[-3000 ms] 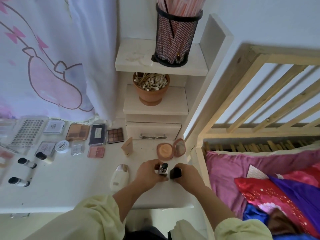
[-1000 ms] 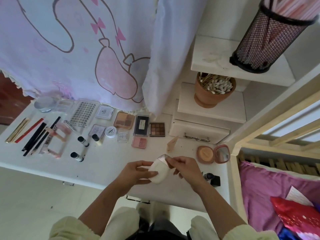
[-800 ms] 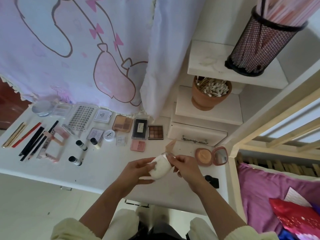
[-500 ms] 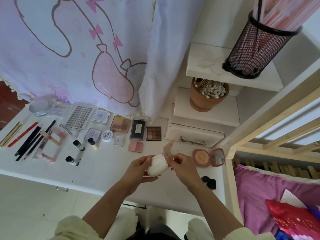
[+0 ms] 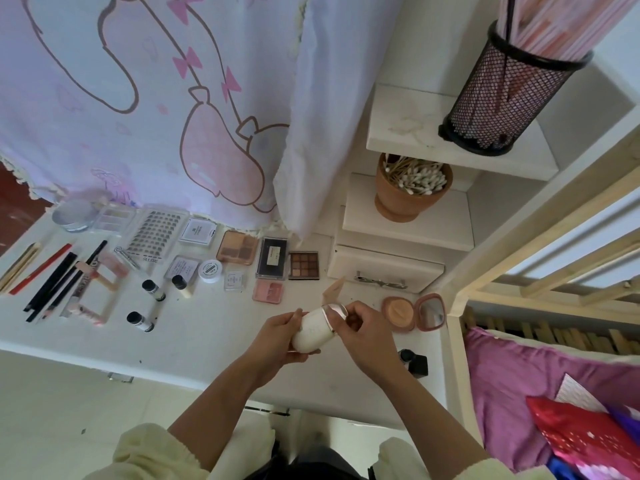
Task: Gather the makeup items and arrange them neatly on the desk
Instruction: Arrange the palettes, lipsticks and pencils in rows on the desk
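**Steadying the white case**

We are holding the white oval case (image 5: pixel 313 332) just above the desk (image 5: pixel 214 327). Our left hand (image 5: pixel 275 337) is curling around its body for support, and our right hand (image 5: pixel 365 337) is pinching the rose-gold lid end, probably to seat it.

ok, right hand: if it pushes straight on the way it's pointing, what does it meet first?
The white case: the right hand pinches its silver-rimmed end, while the left hand holds the body. Past that, probably the small tan card on the desk; depth is unclear.
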A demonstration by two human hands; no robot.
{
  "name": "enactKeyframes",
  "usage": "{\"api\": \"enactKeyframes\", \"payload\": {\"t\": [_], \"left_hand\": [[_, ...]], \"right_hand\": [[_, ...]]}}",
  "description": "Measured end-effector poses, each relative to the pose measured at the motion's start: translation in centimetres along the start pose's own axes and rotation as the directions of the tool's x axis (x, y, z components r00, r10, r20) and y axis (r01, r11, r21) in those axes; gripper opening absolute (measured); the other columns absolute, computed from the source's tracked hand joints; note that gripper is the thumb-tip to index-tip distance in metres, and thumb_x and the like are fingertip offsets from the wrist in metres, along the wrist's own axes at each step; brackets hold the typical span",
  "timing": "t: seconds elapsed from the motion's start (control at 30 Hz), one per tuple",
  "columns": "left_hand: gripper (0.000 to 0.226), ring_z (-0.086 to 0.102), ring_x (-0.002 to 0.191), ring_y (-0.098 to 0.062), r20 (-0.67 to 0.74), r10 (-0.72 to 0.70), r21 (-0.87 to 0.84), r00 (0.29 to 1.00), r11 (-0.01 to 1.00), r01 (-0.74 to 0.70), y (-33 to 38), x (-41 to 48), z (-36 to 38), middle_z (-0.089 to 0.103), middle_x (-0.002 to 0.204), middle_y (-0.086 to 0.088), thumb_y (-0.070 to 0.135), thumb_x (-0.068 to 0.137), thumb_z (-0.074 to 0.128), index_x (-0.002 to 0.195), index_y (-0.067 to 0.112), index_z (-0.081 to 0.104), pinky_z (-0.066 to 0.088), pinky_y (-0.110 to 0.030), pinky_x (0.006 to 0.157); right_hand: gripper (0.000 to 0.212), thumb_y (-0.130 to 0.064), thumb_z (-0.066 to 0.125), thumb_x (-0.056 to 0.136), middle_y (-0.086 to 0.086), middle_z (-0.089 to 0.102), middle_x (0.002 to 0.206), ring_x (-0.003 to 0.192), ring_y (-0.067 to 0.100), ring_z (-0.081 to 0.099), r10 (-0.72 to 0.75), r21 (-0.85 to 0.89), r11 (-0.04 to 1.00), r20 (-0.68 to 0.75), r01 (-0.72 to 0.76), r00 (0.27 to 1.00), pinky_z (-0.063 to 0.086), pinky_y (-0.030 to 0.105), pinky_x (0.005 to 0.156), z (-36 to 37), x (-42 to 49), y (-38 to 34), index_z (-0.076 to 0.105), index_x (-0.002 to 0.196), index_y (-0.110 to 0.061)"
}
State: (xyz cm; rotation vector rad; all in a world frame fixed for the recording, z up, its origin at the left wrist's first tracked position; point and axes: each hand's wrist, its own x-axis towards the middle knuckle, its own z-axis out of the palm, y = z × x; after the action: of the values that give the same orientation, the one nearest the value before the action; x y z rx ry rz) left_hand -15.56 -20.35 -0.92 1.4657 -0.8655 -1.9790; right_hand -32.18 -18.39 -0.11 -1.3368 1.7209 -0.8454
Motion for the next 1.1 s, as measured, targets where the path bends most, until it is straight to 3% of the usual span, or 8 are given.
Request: {"api": "enactKeyframes", "payload": {"t": [0.27,0.37,0.5,0.63,0.77,0.9,1.0,1.1], "left_hand": [[0.025,0.068,0.067,-0.028,0.041,-0.065,-0.041,0.997,0.997,0.067,0.6,0.2,0.1,0.062,0.096,-0.018,0.024,0.104,0.039,0.107,0.009,0.059,0.045,-0.023,0.046],[0.026,0.062,0.057,-0.023,0.081,-0.12,-0.118,0.989,0.985,0.129,0.8,0.1,-0.2,0.057,0.091,-0.018,0.021,0.104,0.039,0.113,0.003,0.055,0.038,-0.02,0.041],[0.026,0.052,0.052,-0.018,0.149,-0.196,-0.161,0.969,0.962,0.22,1.2,0.1,-1.3,0.06,0.082,-0.018,0.015,0.101,0.04,0.115,-0.001,0.054,0.034,-0.017,0.035],[0.029,0.049,0.052,-0.015,0.157,-0.201,-0.161,0.967,0.961,0.226,1.5,-0.2,-1.8,0.063,0.076,-0.016,0.02,0.1,0.046,0.118,-0.001,0.055,0.035,-0.017,0.034],[0.035,0.062,0.07,-0.021,0.148,-0.065,-0.176,0.987,0.98,0.091,1.3,-0.4,-1.9,0.066,0.099,-0.016,0.031,0.093,0.056,0.122,0.011,0.06,0.05,-0.023,0.051],[0.036,0.064,0.097,-0.026,0.162,0.009,-0.064,0.987,0.998,0.001,1.1,-0.7,-1.7,0.063,0.119,-0.014,0.031,0.089,0.061,0.123,0.02,0.062,0.054,-0.029,0.071],[0.039,0.063,0.103,-0.026,0.164,0.02,-0.047,0.986,0.999,-0.012,1.0,-0.9,-1.4,0.062,0.12,-0.011,0.032,0.087,0.062,0.125,0.021,0.061,0.055,-0.032,0.076],[0.037,0.066,0.1,-0.027,0.161,0.002,-0.067,0.987,0.998,0.009,0.9,-0.8,-1.6,0.064,0.119,-0.011,0.032,0.088,0.061,0.124,0.022,0.062,0.055,-0.032,0.076]], "right_hand": [[0.027,-0.039,0.064,0.09,-0.001,0.057,0.071,0.062,0.006,0.044,-0.106,-0.1,0.989,0.05,0.111,0.993,0.039,0.022,0.059,-1.0,0.2,-0.3,0.061,0.082,-0.013],[0.014,-0.035,0.064,0.091,-0.007,0.055,0.074,0.066,0.005,0.046,-0.197,-0.122,0.97,0.109,0.21,0.974,0.036,0.014,0.061,-1.2,0.1,-1.0,0.057,0.081,-0.028],[0.01,-0.031,0.063,0.092,-0.018,0.05,0.082,0.076,0.003,0.045,-0.347,-0.191,0.899,0.236,0.394,0.907,0.035,0.012,0.068,-1.9,0.2,-1.8,0.06,0.094,-0.022],[0.027,-0.041,0.058,0.092,-0.025,0.048,0.096,0.091,-0.003,0.044,-0.424,-0.265,0.809,0.354,0.524,0.834,0.033,0.007,0.078,-2.8,0.7,-1.7,0.063,0.112,-0.024],[0.035,-0.044,0.062,0.089,-0.024,0.059,0.094,0.085,-0.005,0.055,-0.262,-0.189,0.929,0.278,0.319,0.924,0.04,0.009,0.073,-3.6,0.8,-1.4,0.063,0.122,-0.032],[0.028,-0.049,0.059,0.088,-0.007,0.071,0.078,0.068,0.009,0.067,-0.041,0.084,0.996,0.201,0.025,0.979,0.053,0.022,0.06,-2.7,0.2,-1.7,0.068,0.107,-0.03],[0.021,-0.036,0.068,0.087,-0.005,0.072,0.079,0.068,0.009,0.067,0.01,0.149,0.988,0.152,-0.033,0.988,0.053,0.021,0.058,-2.2,0.1,-1.5,0.068,0.104,-0.022],[0.016,-0.021,0.075,0.084,-0.009,0.073,0.084,0.076,0.005,0.066,-0.027,0.162,0.987,0.173,-0.001,0.984,0.052,0.017,0.063,-2.5,0.2,-1.2,0.069,0.096,-0.03]]}}
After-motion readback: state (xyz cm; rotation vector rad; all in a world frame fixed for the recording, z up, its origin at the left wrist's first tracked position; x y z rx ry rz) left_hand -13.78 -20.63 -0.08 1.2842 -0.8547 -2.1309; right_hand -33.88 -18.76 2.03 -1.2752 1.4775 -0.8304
